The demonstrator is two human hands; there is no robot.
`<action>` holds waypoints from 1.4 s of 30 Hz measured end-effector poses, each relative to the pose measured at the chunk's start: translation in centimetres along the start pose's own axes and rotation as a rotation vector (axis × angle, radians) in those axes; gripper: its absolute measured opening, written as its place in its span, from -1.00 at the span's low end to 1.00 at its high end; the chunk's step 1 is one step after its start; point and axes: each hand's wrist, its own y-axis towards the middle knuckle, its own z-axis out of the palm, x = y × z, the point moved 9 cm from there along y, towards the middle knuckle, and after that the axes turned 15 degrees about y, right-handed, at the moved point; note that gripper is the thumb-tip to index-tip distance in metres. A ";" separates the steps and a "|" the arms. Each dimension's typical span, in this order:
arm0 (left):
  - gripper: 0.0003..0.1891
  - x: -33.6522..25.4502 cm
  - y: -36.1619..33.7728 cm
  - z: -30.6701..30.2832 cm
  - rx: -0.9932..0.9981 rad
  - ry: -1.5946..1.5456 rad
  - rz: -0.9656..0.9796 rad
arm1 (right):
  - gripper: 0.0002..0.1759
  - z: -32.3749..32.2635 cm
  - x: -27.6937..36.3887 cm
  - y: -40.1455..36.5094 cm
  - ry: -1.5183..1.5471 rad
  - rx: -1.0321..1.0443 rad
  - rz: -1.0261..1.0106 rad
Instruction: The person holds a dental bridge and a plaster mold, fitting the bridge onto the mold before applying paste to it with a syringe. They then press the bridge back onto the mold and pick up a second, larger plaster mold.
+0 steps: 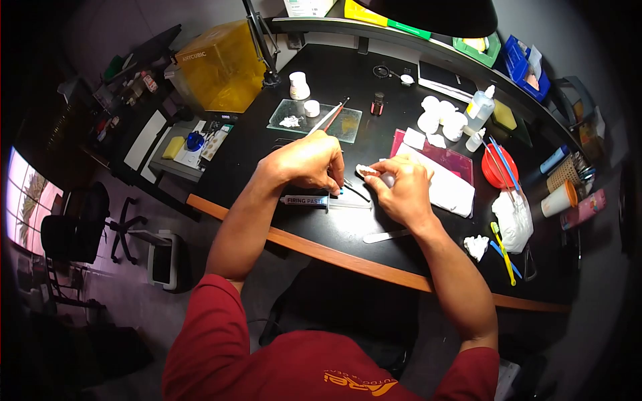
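- Black table (321, 234) with an orange-brown front edge, running from 8 o'clock past 6 to 4 o'clock; both forearms cross above it.
- Transparent yellow box (221, 63), at 10 o'clock from the hands, beyond the table's left side.
- White folded cloth (445, 190), at 3 o'clock, just beside the right hand, lying partly over a magenta plate (465, 164) and limiting room that way.
- Clear glass plate (277, 119), at 11 o'clock, bearing a small white jar (311, 108); black tabletop runs from its right end to a small dark bottle (377, 105) near 12.
- Red round bowl (493, 172), at 3 o'clock, past the cloth.
- Left hand (339, 188): thumb and fingertips nearly together, beside a slim dark tool (359, 192); whether they grip it I cannot tell.
- Right hand (374, 175): thumb and forefinger clamped on the small piece, raised over the table between the left hand and the cloth.
- Clear syringe (304, 200) labelled "FIRING PASTE", at 8 o'clock, lying between the left hand and the front edge.
- Flat pale spatula (384, 236), at 5 o'clock, near the front edge, with black tabletop between it and the syringe.
- Small curved white and reddish piece (366, 171), at the right fingertips, its left end facing the left hand.
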 end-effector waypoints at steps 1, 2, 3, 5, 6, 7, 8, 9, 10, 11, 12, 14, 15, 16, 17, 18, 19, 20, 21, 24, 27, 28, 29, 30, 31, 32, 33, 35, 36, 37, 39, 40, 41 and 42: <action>-0.78 0.3 0.0 0.3 0.012 0.010 -0.027 | -0.83 0.3 0.2 -0.1 -0.022 0.012 -0.002; -0.79 0.5 0.0 0.4 0.023 0.019 -0.055 | -0.83 0.6 0.4 -0.1 -0.045 0.025 -0.005; -0.79 0.7 0.0 0.6 0.036 0.029 -0.083 | -0.82 0.8 0.6 -0.1 -0.067 0.037 -0.007; -0.80 0.4 0.0 0.5 0.033 0.049 -0.072 | -0.80 1.0 0.9 -0.2 -0.113 0.048 -0.006; -0.80 0.3 0.1 0.6 0.031 0.054 -0.051 | -0.80 1.0 1.0 -0.2 -0.139 0.050 -0.003; -0.81 0.1 0.0 0.6 0.030 0.060 -0.030 | -0.79 0.9 1.0 -0.2 -0.165 0.051 -0.001; -0.81 0.1 -0.1 0.2 0.024 0.047 -0.027 | -0.79 0.9 0.9 -0.2 -0.166 0.045 -0.007; -0.81 0.0 -0.4 -0.3 0.019 0.033 -0.024 | -0.79 1.0 0.7 -0.2 -0.167 0.039 -0.012; -0.81 -0.1 -0.6 -0.5 0.015 0.019 -0.021 | -0.79 1.0 0.7 -0.3 -0.167 0.033 -0.015; -0.81 0.0 -1.0 -1.3 -0.069 0.014 -0.026 | -0.78 1.1 0.7 -0.3 -0.168 0.040 -0.013; -0.81 0.4 -1.8 -2.2 -0.154 0.011 -0.031 | -0.77 1.1 0.8 -0.3 -0.168 0.046 -0.013; -0.80 1.3 -3.9 -3.5 -0.334 -0.054 -0.034 | -0.74 0.7 1.2 -0.4 -0.167 0.020 -0.040; -0.82 1.6 -5.5 -4.0 -0.412 -0.129 -0.079 | -0.72 0.4 1.6 -0.5 -0.162 -0.009 -0.070; -0.83 2.0 -7.1 -4.1 -0.485 -0.174 -0.114 | -0.70 0.2 1.9 -0.5 -0.153 -0.037 -0.100; -0.85 2.4 -8.8 -4.0 -0.557 -0.219 -0.152 | -0.67 -0.1 2.1 -0.6 -0.102 -0.073 -0.147; -0.86 3.2 -10.6 -3.5 -0.601 -0.238 -0.238 | -0.67 -0.1 3.1 -0.7 -0.083 -0.077 -0.209; -0.88 3.8 -12.0 -2.7 -0.616 -0.329 -0.287 | -0.67 -0.3 4.2 -0.9 -0.064 -0.081 -0.270; -0.88 4.2 -13.4 -2.1 -0.692 -0.399 -0.287 | -0.69 0.3 4.7 -1.1 0.007 -0.036 -0.323; -0.88 4.8 -14.6 -1.2 -0.769 -0.469 -0.286 | -0.70 1.1 5.5 -1.4 0.029 0.031 -0.402; -0.85 4.4 -16.4 0.9 -0.795 -0.547 -0.359 | -0.67 3.8 8.2 -3.1 0.019 0.207 -0.487; -0.86 4.6 -17.1 2.2 -0.809 -0.570 -0.352 | -0.68 6.3 8.3 -4.6 -0.070 0.286 -0.495; -0.87 4.9 -17.2 2.5 -0.816 -0.574 -0.367 | -0.69 6.2 8.6 -4.7 -0.045 0.282 -0.489; -0.89 5.1 -17.3 2.6 -0.822 -0.578 -0.382 | -0.70 5.8 9.1 -4.6 -0.020 0.278 -0.482; -0.89 5.3 -17.4 2.8 -0.838 -0.638 -0.382 | -0.71 5.4 9.5 -4.6 0.004 0.275 -0.475; -0.88 5.4 -17.5 2.8 -0.857 -0.643 -0.373 | -0.72 4.9 9.6 -4.5 0.084 0.258 -0.420; -0.87 5.5 -17.6 2.8 -0.877 -0.649 -0.364 | -0.73 4.5 9.5 -4.3 0.162 0.242 -0.366; -0.87 5.5 -17.7 2.7 -0.898 -0.654 -0.355 | -0.72 4.3 9.8 -4.2 0.195 0.219 -0.390; -0.84 5.6 -17.9 2.6 -0.992 -0.861 -0.318 | -0.71 3.6 10.5 -4.0 0.259 0.174 -0.441; -0.82 5.7 -18.0 2.6 -1.035 -0.965 -0.296 | -0.70 3.3 11.0 -4.0 0.265 0.163 -0.464; -0.82 6.0 -18.0 3.6 -1.035 -1.157 -0.264 | -0.70 3.0 11.3 -4.1 0.271 0.153 -0.485; -0.84 5.7 -17.8 4.5 -1.061 -1.308 -0.222 | -0.66 2.7 11.6 -4.3 0.306 0.125 -0.489; -0.84 5.6 -17.9 4.7 -1.073 -1.357 -0.229 | -0.65 2.6 11.9 -4.3 0.331 0.108 -0.489; -0.84 5.4 -17.9 4.9 -1.085 -1.406 -0.236 | -0.64 2.4 12.0 -4.3 0.356 0.091 -0.487; -0.84 5.4 -18.0 5.1 -1.096 -1.456 -0.245 | -0.64 2.5 12.0 -4.4 0.367 0.090 -0.490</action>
